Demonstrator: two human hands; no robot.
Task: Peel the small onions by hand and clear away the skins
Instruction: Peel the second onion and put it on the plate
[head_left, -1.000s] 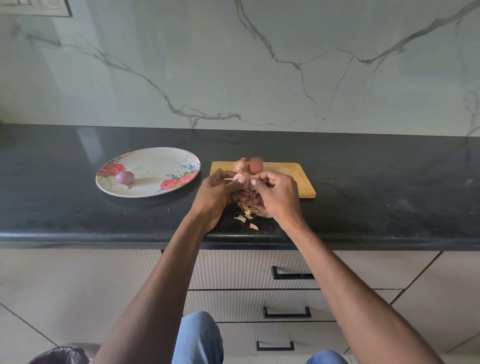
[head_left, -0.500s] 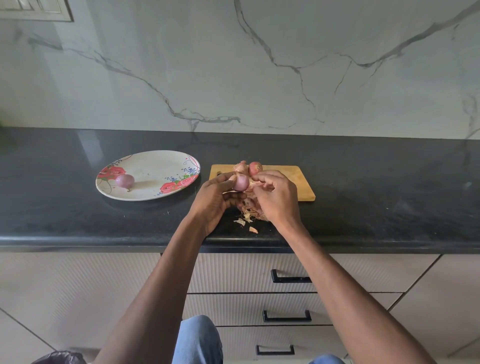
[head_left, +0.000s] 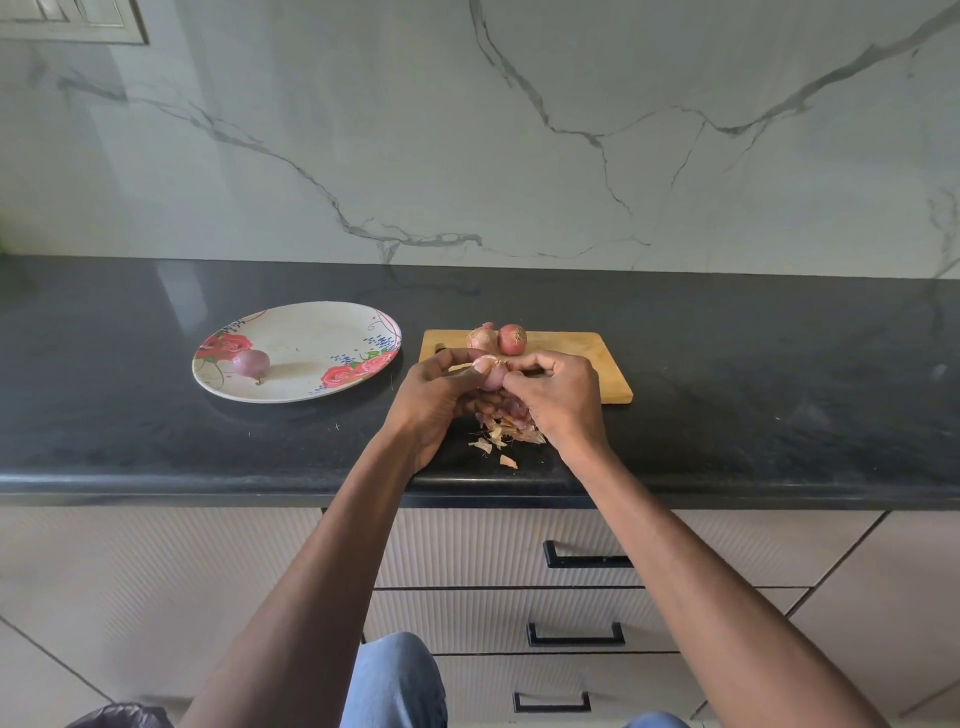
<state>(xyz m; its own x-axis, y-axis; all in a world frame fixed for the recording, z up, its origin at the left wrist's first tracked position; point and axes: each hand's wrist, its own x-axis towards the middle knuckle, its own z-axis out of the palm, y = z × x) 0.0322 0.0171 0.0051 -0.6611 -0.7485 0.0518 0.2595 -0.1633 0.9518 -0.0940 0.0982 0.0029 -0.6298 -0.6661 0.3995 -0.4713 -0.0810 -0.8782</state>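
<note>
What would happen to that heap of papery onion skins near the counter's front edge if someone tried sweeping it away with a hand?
The papery onion skins look thin, curled and loose, so they would probably scatter rather than slide together. Some flakes already lie apart from the heap, which suggests they are very light. On the glossy black counter they would likely skid easily, perhaps over the front edge.

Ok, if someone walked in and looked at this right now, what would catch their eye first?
Probably the two hands meeting over the counter's front edge: the left hand holds a small onion while the right hand pinches at its skin, with a pile of skins on the black counter beneath them. Next, the floral plate to the left with one peeled onion on it, and two unpeeled onions on the wooden board behind the hands.
</note>
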